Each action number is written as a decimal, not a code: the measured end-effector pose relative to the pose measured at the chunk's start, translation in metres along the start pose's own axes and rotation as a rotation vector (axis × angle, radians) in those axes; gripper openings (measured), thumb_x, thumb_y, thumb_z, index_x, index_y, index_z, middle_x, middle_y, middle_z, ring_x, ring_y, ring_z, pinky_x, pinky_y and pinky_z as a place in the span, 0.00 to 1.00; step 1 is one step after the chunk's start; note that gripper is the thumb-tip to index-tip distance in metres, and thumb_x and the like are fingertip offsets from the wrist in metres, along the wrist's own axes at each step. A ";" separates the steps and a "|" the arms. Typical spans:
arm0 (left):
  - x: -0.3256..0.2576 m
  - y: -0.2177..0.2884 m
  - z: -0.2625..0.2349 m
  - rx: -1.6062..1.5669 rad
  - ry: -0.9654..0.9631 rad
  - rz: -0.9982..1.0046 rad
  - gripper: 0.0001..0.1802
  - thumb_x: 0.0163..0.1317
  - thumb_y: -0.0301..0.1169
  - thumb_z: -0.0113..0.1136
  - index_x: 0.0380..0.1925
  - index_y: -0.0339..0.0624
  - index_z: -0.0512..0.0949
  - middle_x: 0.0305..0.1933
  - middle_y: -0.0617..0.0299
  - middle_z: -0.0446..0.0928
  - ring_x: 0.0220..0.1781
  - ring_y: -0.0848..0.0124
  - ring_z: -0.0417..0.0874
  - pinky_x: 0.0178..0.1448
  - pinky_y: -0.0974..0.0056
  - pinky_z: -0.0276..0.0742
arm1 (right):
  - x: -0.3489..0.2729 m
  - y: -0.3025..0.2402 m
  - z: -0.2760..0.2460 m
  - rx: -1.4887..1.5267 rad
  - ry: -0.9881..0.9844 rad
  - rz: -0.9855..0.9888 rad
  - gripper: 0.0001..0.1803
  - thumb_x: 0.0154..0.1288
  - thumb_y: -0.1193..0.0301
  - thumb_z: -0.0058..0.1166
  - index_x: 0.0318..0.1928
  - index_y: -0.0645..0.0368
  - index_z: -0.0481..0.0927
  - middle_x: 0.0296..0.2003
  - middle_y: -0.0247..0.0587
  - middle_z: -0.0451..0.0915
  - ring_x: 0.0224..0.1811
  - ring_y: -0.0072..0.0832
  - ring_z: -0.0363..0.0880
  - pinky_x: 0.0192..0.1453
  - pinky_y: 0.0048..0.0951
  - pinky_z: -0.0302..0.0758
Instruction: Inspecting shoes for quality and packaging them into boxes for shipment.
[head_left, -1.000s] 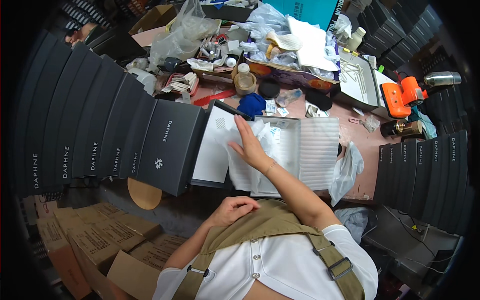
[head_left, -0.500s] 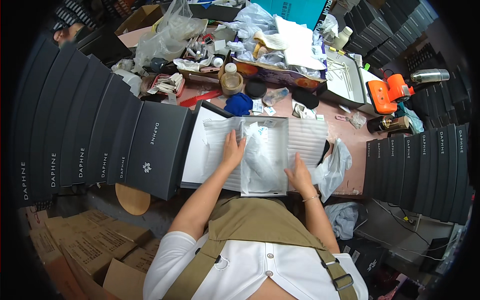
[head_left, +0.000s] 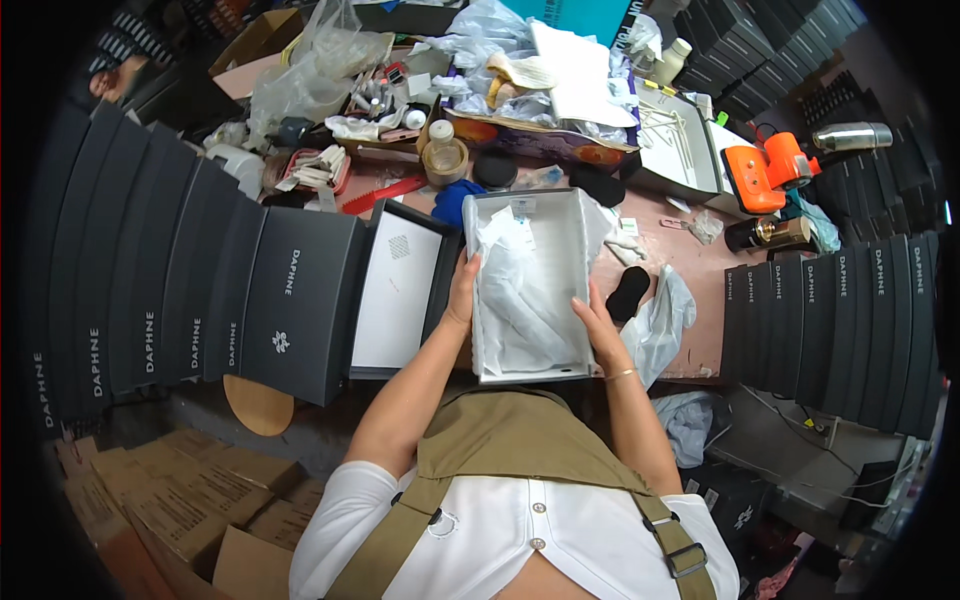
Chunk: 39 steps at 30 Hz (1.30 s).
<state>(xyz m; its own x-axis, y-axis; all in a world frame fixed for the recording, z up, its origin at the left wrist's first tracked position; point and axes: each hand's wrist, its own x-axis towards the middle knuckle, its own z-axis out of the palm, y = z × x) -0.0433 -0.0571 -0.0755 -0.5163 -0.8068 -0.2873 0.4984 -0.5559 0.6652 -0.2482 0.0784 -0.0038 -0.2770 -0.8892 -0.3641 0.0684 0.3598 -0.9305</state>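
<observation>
My left hand grips the left wall of an open shoe box, and my right hand holds its right wall. The box sits tilted between my palms, just in front of my apron. Inside it, along the left, lies an item in crumpled white tissue; what the wrapping covers is hidden. White foam sheet shows along the box's outer right edge. Left of my hands lies a dark box lid with its white inside facing up. A black insole-shaped pad and a white plastic bag lie right of the box.
Dark shoe boxes stand in rows at left and right. Behind are a red comb, a bottle, a carton of crumpled paper and an orange device. Brown cartons fill the lower left.
The box has come up and tilted in my hands. The foam flaps no longer spread flat to both sides. The lid's white inside and the black pad now show more fully.
</observation>
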 end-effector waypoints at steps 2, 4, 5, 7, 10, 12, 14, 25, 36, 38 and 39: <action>0.011 -0.007 -0.017 0.165 0.160 -0.037 0.32 0.66 0.48 0.50 0.62 0.35 0.65 0.58 0.51 0.72 0.59 0.62 0.72 0.63 0.61 0.67 | 0.025 0.054 0.000 -0.011 -0.025 0.064 0.38 0.66 0.60 0.53 0.70 0.65 0.54 0.69 0.51 0.56 0.73 0.36 0.50 0.73 0.33 0.49; 0.012 -0.017 -0.035 0.622 0.231 0.101 0.34 0.67 0.49 0.50 0.62 0.32 0.64 0.60 0.46 0.70 0.61 0.57 0.71 0.64 0.59 0.66 | 0.037 0.074 0.011 -0.199 -0.048 0.085 0.38 0.65 0.61 0.54 0.68 0.67 0.56 0.68 0.55 0.59 0.71 0.43 0.55 0.72 0.37 0.53; 0.012 -0.021 -0.042 0.853 0.267 0.166 0.35 0.67 0.50 0.49 0.63 0.31 0.64 0.61 0.43 0.69 0.62 0.54 0.71 0.65 0.58 0.65 | 0.037 0.073 0.016 -0.421 0.049 -0.088 0.38 0.64 0.62 0.55 0.68 0.68 0.56 0.66 0.57 0.60 0.70 0.45 0.56 0.71 0.38 0.55; -0.008 -0.011 -0.026 0.972 0.395 0.288 0.36 0.68 0.51 0.49 0.64 0.31 0.62 0.64 0.38 0.65 0.66 0.50 0.67 0.69 0.56 0.61 | 0.017 0.036 0.031 -0.848 0.282 -0.427 0.39 0.62 0.63 0.58 0.67 0.70 0.57 0.63 0.62 0.63 0.67 0.48 0.60 0.70 0.40 0.58; -0.041 0.015 -0.009 0.867 0.315 0.412 0.36 0.69 0.48 0.50 0.65 0.30 0.61 0.66 0.39 0.63 0.69 0.51 0.65 0.70 0.56 0.59 | 0.007 0.019 0.069 -0.883 -0.006 -0.345 0.41 0.57 0.64 0.62 0.65 0.72 0.58 0.55 0.65 0.71 0.59 0.52 0.70 0.64 0.43 0.65; -0.065 0.024 -0.005 0.816 0.241 0.406 0.38 0.67 0.49 0.53 0.66 0.30 0.59 0.67 0.39 0.62 0.69 0.50 0.64 0.71 0.54 0.59 | 0.015 0.031 0.085 -0.898 -0.160 -0.164 0.40 0.57 0.65 0.61 0.65 0.70 0.60 0.53 0.63 0.73 0.57 0.49 0.73 0.62 0.42 0.68; -0.091 0.042 0.002 0.892 0.151 0.434 0.43 0.64 0.50 0.57 0.68 0.31 0.54 0.70 0.42 0.58 0.72 0.52 0.59 0.72 0.53 0.55 | 0.030 0.046 0.094 -0.961 -0.178 -0.080 0.37 0.56 0.66 0.60 0.64 0.68 0.62 0.52 0.61 0.75 0.55 0.46 0.75 0.59 0.41 0.71; -0.110 0.048 0.051 0.069 0.124 0.158 0.29 0.57 0.27 0.62 0.59 0.40 0.66 0.54 0.61 0.73 0.58 0.68 0.73 0.62 0.61 0.70 | -0.012 -0.059 0.107 -0.505 -0.012 -0.509 0.35 0.65 0.63 0.56 0.66 0.67 0.57 0.58 0.58 0.69 0.63 0.39 0.68 0.65 0.34 0.62; -0.098 0.079 0.048 -0.039 0.153 0.216 0.20 0.72 0.38 0.48 0.58 0.39 0.68 0.56 0.59 0.73 0.58 0.67 0.74 0.62 0.61 0.71 | -0.015 -0.115 0.113 -0.616 0.276 -1.023 0.40 0.55 0.61 0.65 0.66 0.58 0.63 0.62 0.58 0.66 0.70 0.48 0.56 0.71 0.58 0.48; -0.107 0.079 0.041 0.007 0.150 0.108 0.21 0.73 0.41 0.46 0.58 0.39 0.68 0.57 0.59 0.73 0.56 0.66 0.76 0.60 0.61 0.74 | 0.003 -0.116 0.104 -0.802 0.127 -1.017 0.30 0.56 0.64 0.63 0.59 0.58 0.71 0.60 0.50 0.70 0.69 0.48 0.58 0.70 0.60 0.47; -0.110 0.075 0.041 -0.059 0.174 0.076 0.22 0.73 0.43 0.45 0.58 0.39 0.68 0.57 0.59 0.73 0.56 0.66 0.76 0.60 0.61 0.74 | 0.010 -0.113 0.103 -0.886 0.052 -1.022 0.25 0.57 0.66 0.62 0.55 0.58 0.74 0.59 0.47 0.71 0.69 0.48 0.59 0.70 0.61 0.47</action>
<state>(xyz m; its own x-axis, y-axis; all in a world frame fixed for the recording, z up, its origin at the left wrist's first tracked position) 0.0228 -0.0023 0.0342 -0.3501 -0.8663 -0.3563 0.5735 -0.4990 0.6497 -0.1595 0.0000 0.0934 0.1311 -0.8616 0.4904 -0.8185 -0.3732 -0.4368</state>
